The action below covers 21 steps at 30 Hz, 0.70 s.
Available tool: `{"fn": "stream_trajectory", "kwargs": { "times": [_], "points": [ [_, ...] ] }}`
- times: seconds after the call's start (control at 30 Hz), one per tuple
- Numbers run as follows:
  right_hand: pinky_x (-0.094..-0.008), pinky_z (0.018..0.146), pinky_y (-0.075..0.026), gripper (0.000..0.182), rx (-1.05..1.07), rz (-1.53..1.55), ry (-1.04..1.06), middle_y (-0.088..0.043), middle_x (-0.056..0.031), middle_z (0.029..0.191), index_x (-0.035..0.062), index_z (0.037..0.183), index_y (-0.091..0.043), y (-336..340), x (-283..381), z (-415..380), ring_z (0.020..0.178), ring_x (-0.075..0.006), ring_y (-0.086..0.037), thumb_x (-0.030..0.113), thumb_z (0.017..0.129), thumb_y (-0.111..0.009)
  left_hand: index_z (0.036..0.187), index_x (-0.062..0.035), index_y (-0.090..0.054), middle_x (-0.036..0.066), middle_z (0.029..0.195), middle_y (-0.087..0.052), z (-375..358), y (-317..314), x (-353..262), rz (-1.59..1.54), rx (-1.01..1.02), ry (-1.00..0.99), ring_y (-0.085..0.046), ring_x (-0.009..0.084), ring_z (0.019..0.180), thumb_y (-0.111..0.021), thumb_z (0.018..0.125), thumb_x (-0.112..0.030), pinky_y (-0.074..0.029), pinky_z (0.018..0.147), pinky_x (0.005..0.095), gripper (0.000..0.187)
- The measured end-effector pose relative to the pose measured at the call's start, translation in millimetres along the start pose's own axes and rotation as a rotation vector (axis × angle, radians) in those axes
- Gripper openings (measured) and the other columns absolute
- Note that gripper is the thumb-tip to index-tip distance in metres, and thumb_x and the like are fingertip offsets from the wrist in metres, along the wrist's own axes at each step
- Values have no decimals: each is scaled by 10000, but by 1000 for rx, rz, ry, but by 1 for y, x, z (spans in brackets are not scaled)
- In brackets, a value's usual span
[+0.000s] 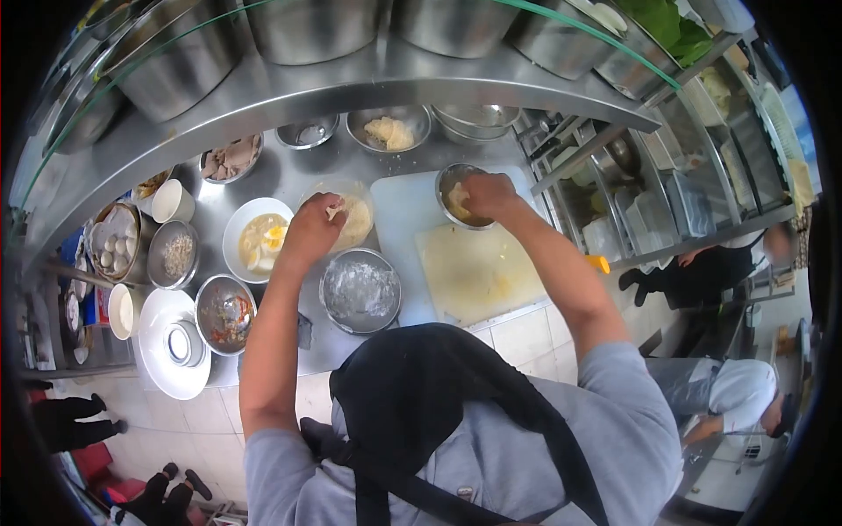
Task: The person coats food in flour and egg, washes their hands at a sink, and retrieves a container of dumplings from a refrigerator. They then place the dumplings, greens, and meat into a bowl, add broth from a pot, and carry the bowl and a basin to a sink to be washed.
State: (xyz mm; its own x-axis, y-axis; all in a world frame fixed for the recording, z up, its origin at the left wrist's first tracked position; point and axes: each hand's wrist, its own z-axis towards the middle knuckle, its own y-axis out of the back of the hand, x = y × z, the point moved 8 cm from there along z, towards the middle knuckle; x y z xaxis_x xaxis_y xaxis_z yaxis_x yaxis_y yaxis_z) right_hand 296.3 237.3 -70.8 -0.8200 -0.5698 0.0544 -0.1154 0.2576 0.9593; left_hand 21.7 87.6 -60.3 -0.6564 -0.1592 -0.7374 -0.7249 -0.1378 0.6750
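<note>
My left hand [317, 230] is over the near-left rim of a bowl of pale crumbs [358, 221], fingers pinched together around a small pale piece that is partly hidden. Reaching into a small steel bowl [445, 187] is my right hand [488, 196], its fingers closed on a yellowish, dough-like lump [458, 200]. That bowl stands on the white cutting board [399, 197]. Close to my left hand are a white bowl with boiled egg pieces in liquid [254, 230] and a steel bowl dusted with white powder [360, 290].
A yellowish board [478, 272] lies on the white one. Along the back are bowls of pale shreds [388, 131] and sliced meat [231, 159]. At left are chopped vegetables [230, 317] and a white plate [167, 375]. A steel shelf [351, 96] overhangs the counter. People stand at right and lower left.
</note>
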Motion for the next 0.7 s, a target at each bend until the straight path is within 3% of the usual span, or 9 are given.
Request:
{"fn": "stream_trajectory", "kwargs": {
  "times": [0.07,0.2,0.27,0.37,0.6,0.7],
  "points": [
    [-430,756,-526,234,211,-143,-24,-690,-139,945,79,905,-709,-17,-4,-1,921,-285,-669,222,754,-602,1041,-37,-633,165,1043,-637,2,1,-4,8,-11,-35,-625,309,872,-641,817,-200,-491,802,383,277],
    [-423,745,-527,238,129,-155,-12,-698,-123,915,83,908,-713,-9,-1,-5,903,-283,-675,233,755,-609,1038,-41,-636,162,1044,-635,1,-4,1,46,-2,-17,-620,308,877,-642,809,-199,-490,802,385,278],
    [-409,804,-507,257,251,-100,-50,-703,-129,953,79,937,-709,-18,8,-7,927,-269,-674,245,766,-615,1038,-41,-636,161,1044,-635,3,-2,-2,79,-13,-59,-618,307,879,-641,807,-195,-490,803,387,277],
    [-403,802,-509,246,267,-104,-67,-707,-119,955,70,928,-712,-1,19,-13,922,-271,-677,230,768,-615,1059,-31,-632,148,1012,-652,0,-2,-2,79,-28,-66,-625,274,813,-667,813,-196,-494,746,366,298],
    [-393,744,-523,243,42,-255,100,-701,-152,879,54,878,-708,-28,32,3,860,-284,-683,238,735,-636,1045,-31,-636,155,1039,-643,1,-6,0,101,-28,-85,-617,303,881,-654,808,-191,-489,795,380,286],
    [-392,733,-524,255,40,-94,-21,-697,-152,882,42,872,-700,1,20,0,854,-288,-681,249,744,-623,1036,-38,-641,163,1055,-633,0,1,-4,48,-9,-26,-604,330,956,-642,802,-184,-480,840,396,275]
  ]
}}
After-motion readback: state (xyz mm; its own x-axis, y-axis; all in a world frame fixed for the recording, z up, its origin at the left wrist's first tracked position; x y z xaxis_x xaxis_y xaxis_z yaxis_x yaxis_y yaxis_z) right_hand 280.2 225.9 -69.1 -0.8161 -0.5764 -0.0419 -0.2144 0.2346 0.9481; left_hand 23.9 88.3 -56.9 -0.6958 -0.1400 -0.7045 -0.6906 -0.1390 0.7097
